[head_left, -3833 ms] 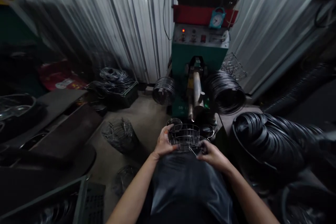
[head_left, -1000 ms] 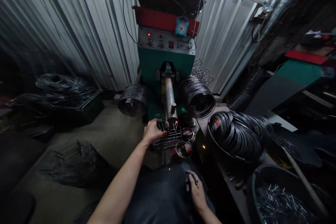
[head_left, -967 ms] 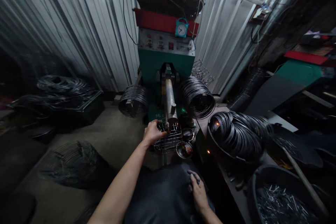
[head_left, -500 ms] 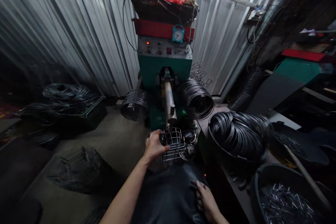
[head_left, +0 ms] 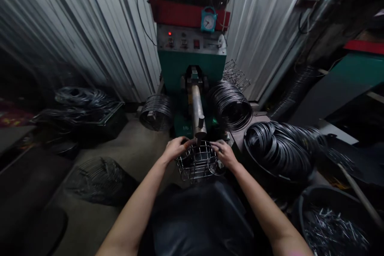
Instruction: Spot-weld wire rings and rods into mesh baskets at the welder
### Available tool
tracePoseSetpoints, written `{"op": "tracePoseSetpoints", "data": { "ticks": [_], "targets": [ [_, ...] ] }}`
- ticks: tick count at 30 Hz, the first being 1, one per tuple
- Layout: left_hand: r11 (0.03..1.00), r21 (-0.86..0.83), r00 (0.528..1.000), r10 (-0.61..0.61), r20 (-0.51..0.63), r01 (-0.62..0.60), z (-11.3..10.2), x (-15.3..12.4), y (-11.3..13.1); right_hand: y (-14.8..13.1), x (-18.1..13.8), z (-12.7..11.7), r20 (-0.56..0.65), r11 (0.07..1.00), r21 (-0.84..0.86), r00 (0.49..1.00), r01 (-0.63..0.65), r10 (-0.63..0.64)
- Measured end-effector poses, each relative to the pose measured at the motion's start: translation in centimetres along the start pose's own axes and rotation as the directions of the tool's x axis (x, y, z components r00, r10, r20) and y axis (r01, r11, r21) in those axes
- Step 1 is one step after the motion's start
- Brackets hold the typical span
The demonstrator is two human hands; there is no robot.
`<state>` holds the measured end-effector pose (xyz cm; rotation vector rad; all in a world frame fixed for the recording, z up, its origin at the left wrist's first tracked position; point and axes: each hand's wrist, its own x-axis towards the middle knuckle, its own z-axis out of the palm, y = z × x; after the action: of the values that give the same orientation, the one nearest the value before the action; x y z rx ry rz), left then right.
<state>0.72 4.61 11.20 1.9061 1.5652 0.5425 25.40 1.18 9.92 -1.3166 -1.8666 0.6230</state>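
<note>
A small round wire basket (head_left: 197,163) sits under the tip of the metal arm (head_left: 197,110) of a green welding machine (head_left: 192,62). My left hand (head_left: 175,148) grips the basket's left rim with fingers curled. My right hand (head_left: 224,153) grips its right rim, fingers curled too. Both forearms reach forward over my dark lap.
Coils of dark wire (head_left: 230,104) hang either side of the arm. A tub of black wire rings (head_left: 279,150) stands right, a bucket of short metal pieces (head_left: 333,228) at lower right. Finished wire baskets (head_left: 96,176) lie on the floor left. Corrugated metal walls behind.
My right hand has left my lap and come up to the basket's right rim. The left hand stays on the left rim. The view has dropped a little.
</note>
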Motion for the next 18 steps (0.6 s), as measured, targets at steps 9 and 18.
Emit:
{"op": "tracePoseSetpoints", "data": {
  "ticks": [9, 18],
  "targets": [
    [0.987, 0.146, 0.997, -0.067, -0.029, 0.071, 0.5, 3.6, 0.9, 1.0, 8.4, 2.4, 0.304, 0.988, -0.136, 0.946, -0.073, 0.111],
    [0.990, -0.140, 0.989, 0.034, 0.145, -0.013, -2.3, -1.4, -5.7, 1.6, 9.6, 1.1, 0.323, 0.985, -0.152, 0.938, -0.082, 0.128]
  ]
}}
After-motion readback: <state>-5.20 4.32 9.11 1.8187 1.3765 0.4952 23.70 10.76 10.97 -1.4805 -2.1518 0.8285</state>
